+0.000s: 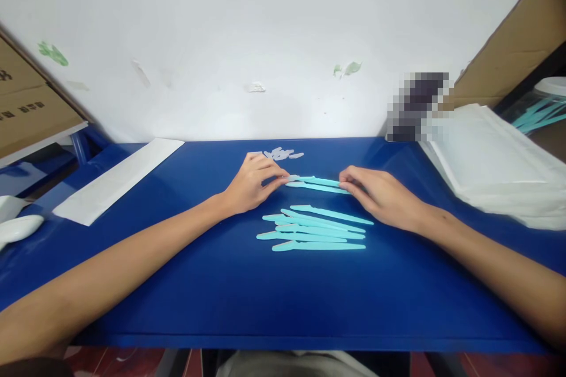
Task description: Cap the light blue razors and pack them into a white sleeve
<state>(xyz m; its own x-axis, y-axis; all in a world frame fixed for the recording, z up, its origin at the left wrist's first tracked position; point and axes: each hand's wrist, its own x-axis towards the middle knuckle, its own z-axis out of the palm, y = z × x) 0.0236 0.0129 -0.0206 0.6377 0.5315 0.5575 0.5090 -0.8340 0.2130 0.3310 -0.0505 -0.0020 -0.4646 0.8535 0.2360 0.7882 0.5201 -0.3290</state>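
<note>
My right hand point(367, 191) pinches the handle end of a turquoise eyebrow razor point(321, 180), held just above the table. At the razor's blade end, the fingers of my left hand point(259, 179) are closed on a small translucent blade cap point(292, 178). How far the cap covers the blade is too small to tell. A second razor point(313, 187) lies right below the held one. Nearer to me, several more turquoise razors point(321, 230) rest in a loose group, blade ends to the left. Beyond my left hand is a small pile of translucent caps point(278, 154).
The blue table point(212, 300) meets a white wall. A white paper strip point(119, 179) lies at left, near a white object point(20, 230). Stacked white bags point(495, 159) and a tub of turquoise razors point(542, 109) stand right. Cardboard boxes point(35, 106) flank the left.
</note>
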